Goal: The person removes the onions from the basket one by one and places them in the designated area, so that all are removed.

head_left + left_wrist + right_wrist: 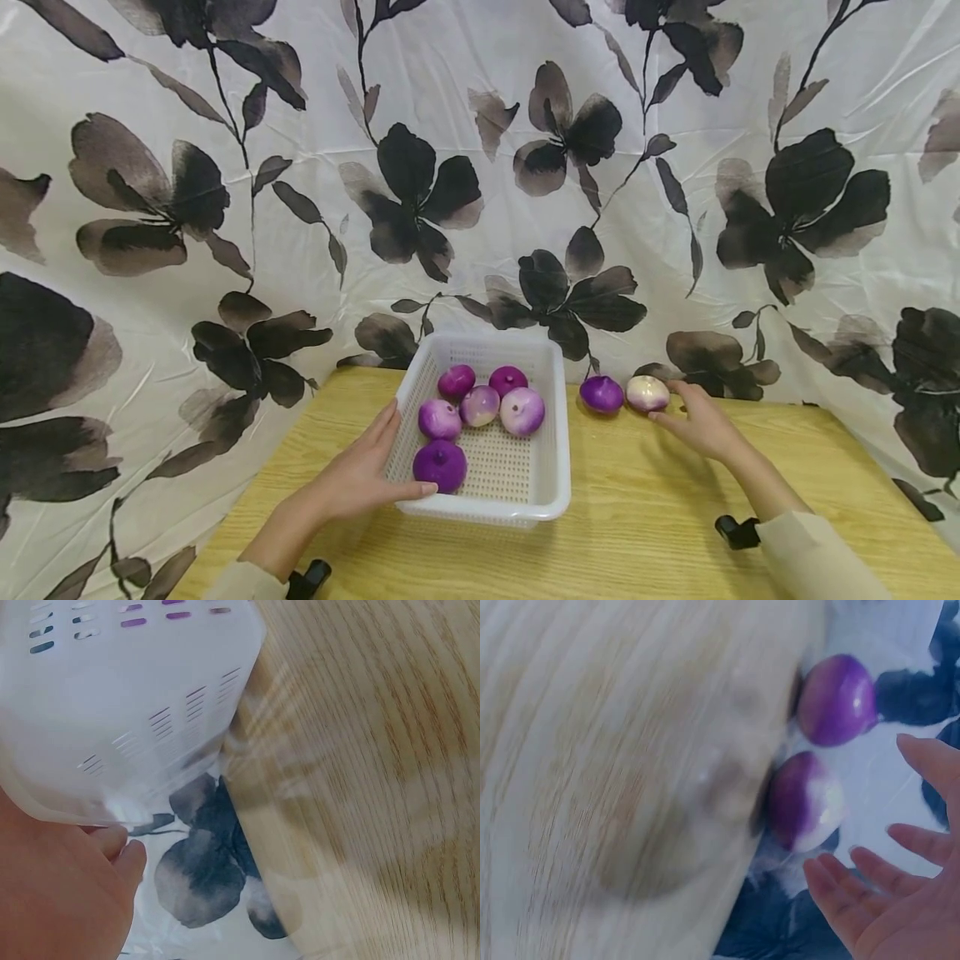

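A white perforated basket [558,467] sits on the wooden table [645,517] with several purple and white onions in it, the nearest a deep purple onion [440,464]. My left hand [360,471] holds the basket's left rim, thumb over the front corner; the left wrist view shows the basket wall [127,712] just above that hand [67,892]. To the basket's right lie a purple onion [602,394] [838,699] and a pale white-purple onion [647,393] [806,801]. My right hand [697,423] [889,892] is beside the pale one, fingers spread, not gripping it.
A white cloth with dark flower prints [480,167] hangs behind and round the table, close to the two loose onions. Bare wood [675,542] lies in front of the basket and under my right arm. The table's edge shows in the left wrist view [247,817].
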